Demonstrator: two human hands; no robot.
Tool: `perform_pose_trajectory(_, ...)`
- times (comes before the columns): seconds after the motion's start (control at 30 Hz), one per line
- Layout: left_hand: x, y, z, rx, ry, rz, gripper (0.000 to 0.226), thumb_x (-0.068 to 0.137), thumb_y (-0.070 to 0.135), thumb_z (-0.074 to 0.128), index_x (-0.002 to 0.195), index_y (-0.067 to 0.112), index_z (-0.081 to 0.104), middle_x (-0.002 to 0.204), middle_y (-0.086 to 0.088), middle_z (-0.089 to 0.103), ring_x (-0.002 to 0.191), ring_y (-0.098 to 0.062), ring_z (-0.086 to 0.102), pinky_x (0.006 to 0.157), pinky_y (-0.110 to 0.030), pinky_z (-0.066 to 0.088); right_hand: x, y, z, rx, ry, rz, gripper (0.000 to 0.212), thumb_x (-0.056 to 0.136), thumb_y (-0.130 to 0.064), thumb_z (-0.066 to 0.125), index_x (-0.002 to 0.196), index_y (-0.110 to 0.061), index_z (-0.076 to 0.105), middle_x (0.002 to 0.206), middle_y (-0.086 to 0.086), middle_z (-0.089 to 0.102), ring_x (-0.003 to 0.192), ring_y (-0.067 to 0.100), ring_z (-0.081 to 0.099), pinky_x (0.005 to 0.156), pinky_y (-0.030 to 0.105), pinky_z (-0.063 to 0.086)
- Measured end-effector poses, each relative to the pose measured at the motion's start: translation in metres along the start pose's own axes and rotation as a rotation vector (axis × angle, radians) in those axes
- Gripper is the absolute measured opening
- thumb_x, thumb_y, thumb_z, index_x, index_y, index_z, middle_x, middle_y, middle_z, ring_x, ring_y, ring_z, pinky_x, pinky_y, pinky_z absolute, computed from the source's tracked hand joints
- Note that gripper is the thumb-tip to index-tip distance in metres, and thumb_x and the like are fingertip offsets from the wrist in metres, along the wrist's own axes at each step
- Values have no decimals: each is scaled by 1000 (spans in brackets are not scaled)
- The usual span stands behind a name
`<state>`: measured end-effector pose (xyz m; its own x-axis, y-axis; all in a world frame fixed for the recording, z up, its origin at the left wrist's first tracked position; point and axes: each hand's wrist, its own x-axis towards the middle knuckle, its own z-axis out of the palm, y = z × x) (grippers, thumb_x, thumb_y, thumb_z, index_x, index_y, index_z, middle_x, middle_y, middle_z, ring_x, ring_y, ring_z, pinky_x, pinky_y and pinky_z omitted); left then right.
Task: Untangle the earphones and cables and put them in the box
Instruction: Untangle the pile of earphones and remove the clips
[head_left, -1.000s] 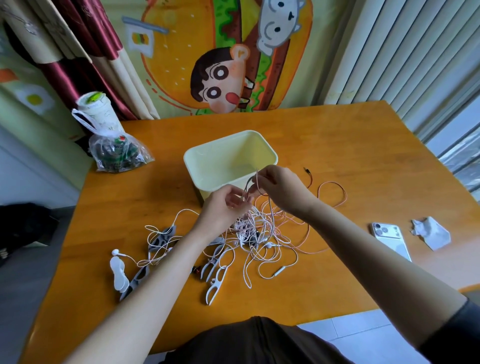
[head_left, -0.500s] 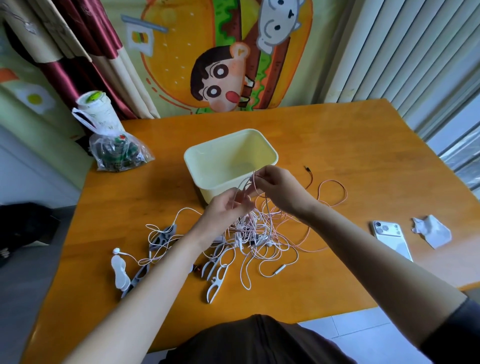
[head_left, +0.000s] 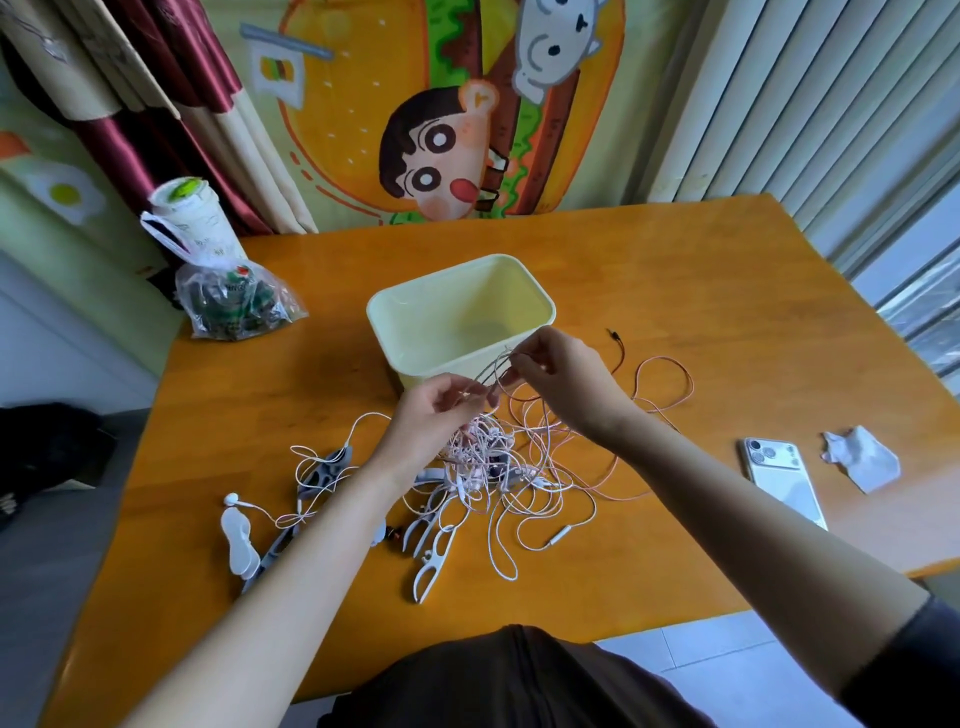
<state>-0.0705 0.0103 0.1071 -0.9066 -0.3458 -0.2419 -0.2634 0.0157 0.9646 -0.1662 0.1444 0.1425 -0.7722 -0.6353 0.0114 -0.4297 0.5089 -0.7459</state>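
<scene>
Nothing is sorted yet: the tangle of earphones and cables (head_left: 498, 467) lies heaped on the counter (head_left: 675, 270), near you. Just above it, your left hand (head_left: 441, 410) and right hand (head_left: 561, 379) each pinch a thin strand, a loop stretched between them. Beyond your hands the box (head_left: 441, 322) stands empty; every cable is yet to go in.

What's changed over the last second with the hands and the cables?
Little. The left hand and right hand keep pinching strands lifted from the cable tangle and have drawn slightly apart, stretching a short strand between them. Nothing was let go. The box, phone and clips lie as before.
</scene>
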Motion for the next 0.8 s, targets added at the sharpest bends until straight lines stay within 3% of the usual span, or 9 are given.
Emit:
perform_pose_trajectory(0.07, 3, -2, -2, 59, 37, 12, 9, 89, 10, 64, 95, 17, 64, 65, -1, 50, 62, -14, 50, 67, -30, 46, 0, 1, 0, -7, -4, -15, 10, 95, -17, 51, 86, -18, 55, 75, -14, 63, 70, -2, 61, 63, 19, 47)
perform_pose_trajectory(0.13, 2, 1, -1, 80, 17, 15, 8, 91, 15, 61, 95, 21, 65, 61, 2, 42, 62, -14, 46, 62, -21, 43, 0, 1, 0, 18, -26, -19, 11, 95, -15, 51, 89, -11, 59, 73, -12, 63, 56, -11, 55, 54, 7, 39)
perform_pose_trajectory(0.23, -1, 7, 1, 21, -91, -24, 23, 98, 27, 49, 90, 17, 69, 61, 2, 51, 60, -11, 50, 61, -13, 44, 2, 0, 1, 80, -44, -16, 15, 95, -14, 51, 91, -4, 61, 73, -12, 61, 54, -17, 51, 55, 4, 37)
perform_pose_trajectory(0.3, -1, 5, 2, 21, -114, -9, 26, 99, 26, 47, 90, 11, 67, 68, 2, 57, 58, -11, 52, 67, -20, 45, 3, -2, 1, 111, -78, -15, 14, 95, -12, 52, 91, -3, 62, 76, -6, 64, 53, -14, 51, 55, 5, 37)
perform_pose_trajectory(0.37, 0, 1, 1, 47, -77, 43, 24, 99, 21, 47, 94, 8, 67, 69, 7, 61, 52, -10, 45, 63, -25, 45, 3, -2, -1, 83, -127, -1, 12, 95, -13, 52, 94, -7, 62, 77, -5, 65, 56, -4, 53, 56, 9, 38)
perform_pose_trajectory(0.43, 1, -4, -3, 71, -2, 62, 24, 100, 18, 45, 91, 12, 67, 57, 16, 60, 52, -9, 41, 58, -22, 46, 3, 1, -4, 2, -186, 33, 14, 95, -16, 51, 102, -8, 61, 79, -6, 67, 58, 13, 53, 54, 18, 38)
perform_pose_trajectory(0.5, 5, -10, -8, 84, 40, 66, 26, 100, 18, 46, 84, 16, 67, 49, 12, 49, 54, -12, 39, 60, -30, 46, 3, 5, -8, -95, -257, 62, 21, 97, -19, 49, 105, -5, 62, 83, -3, 69, 60, 23, 53, 53, 25, 37)
perform_pose_trajectory(0.6, 9, -17, -10, 100, 54, 46, 28, 99, 19, 48, 78, 18, 67, 51, 2, 37, 54, -14, 37, 62, -38, 40, 2, 6, -12, -154, -308, 67, 29, 99, -24, 44, 100, -5, 66, 82, -2, 70, 53, 13, 47, 49, 17, 35)
perform_pose_trajectory(0.8, 11, -24, -12, 136, 61, 44, 26, 99, 20, 49, 78, 18, 66, 55, 12, 49, 56, -6, 47, 54, -22, 40, -1, 3, -16, -134, -343, 88, 35, 96, -36, 46, 81, -15, 69, 59, -8, 57, 52, 8, 48, 50, 13, 36)
